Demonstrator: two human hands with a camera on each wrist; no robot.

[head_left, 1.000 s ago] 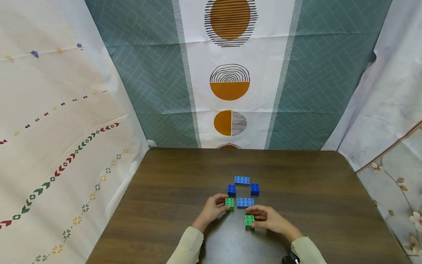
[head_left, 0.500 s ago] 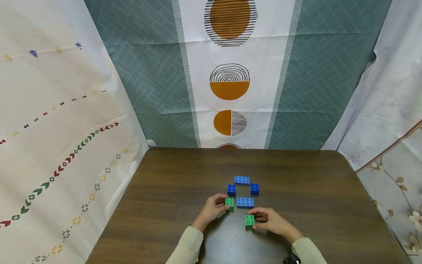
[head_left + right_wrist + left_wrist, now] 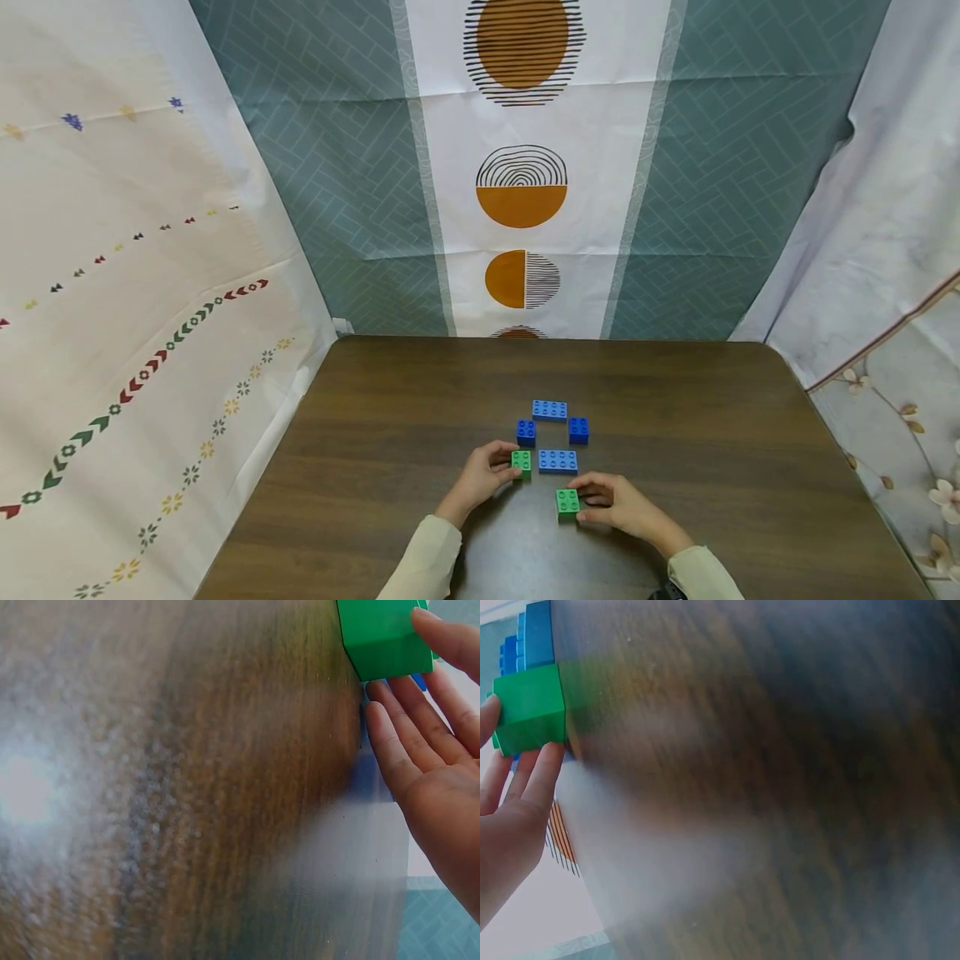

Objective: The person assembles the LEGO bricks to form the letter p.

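Left green block: just below the middle of the frame, studs up on the worktop (image 3: 420,392), set between the thumb and fingers of the left hand; I'd call this left green block (image 3: 521,461) well tucked into the grip.
Left hand: this left hand (image 3: 482,480) comes up from the lower left and pinches its block, thumb on the near side, fingertips on the far side.
Right green block: lower down and further right in the frame; this right green block (image 3: 567,502) sits studs up at the thumb and index finger of the right hand, on the hand's left.
Right hand: reaching in from the lower right, the right hand (image 3: 622,506) holds that block lightly, thumb at its near corner, index finger at its far edge.
Near long brick: the light blue near long brick (image 3: 557,462) lies just right of the left green block, a narrow gap between.
Dark blue pair: a left dark blue block (image 3: 526,432) just above the left green one, a right dark blue block (image 3: 578,430) across from it.
Far long brick: another light blue one, the far long brick (image 3: 550,409), above that pair.
Backdrop: teal and white cloth (image 3: 337,167) hangs across the top.
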